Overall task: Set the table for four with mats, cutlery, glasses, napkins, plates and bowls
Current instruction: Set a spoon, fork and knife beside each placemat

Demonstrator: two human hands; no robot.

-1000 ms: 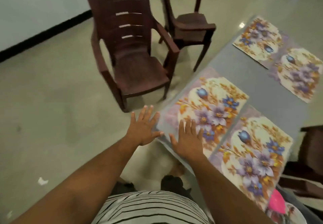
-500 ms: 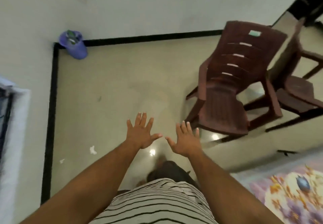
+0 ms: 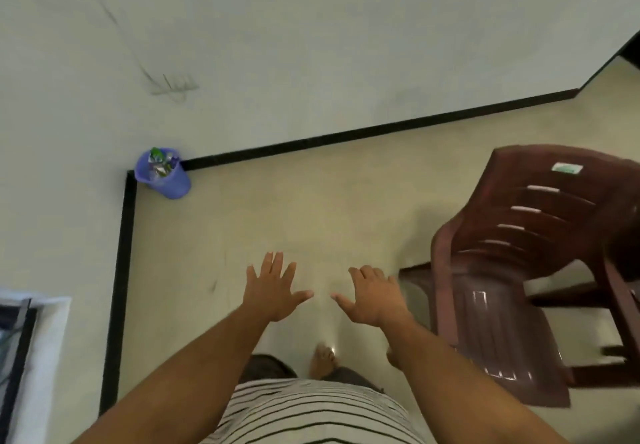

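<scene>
head view: slatted plastic chair [image 3: 526,270]

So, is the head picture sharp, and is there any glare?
Head view: motion blur smears the brown chair and softens both the left hand and right hand; a small bright glare spot sits on the floor below the hands; wide-angle bending curves the black skirting.

Bin [image 3: 163,173] in floor corner, far left, against wall; chair [image 3: 512,270] at right; left hand [image 3: 273,289] and right hand [image 3: 375,300] between them, side by side, apart.
</scene>
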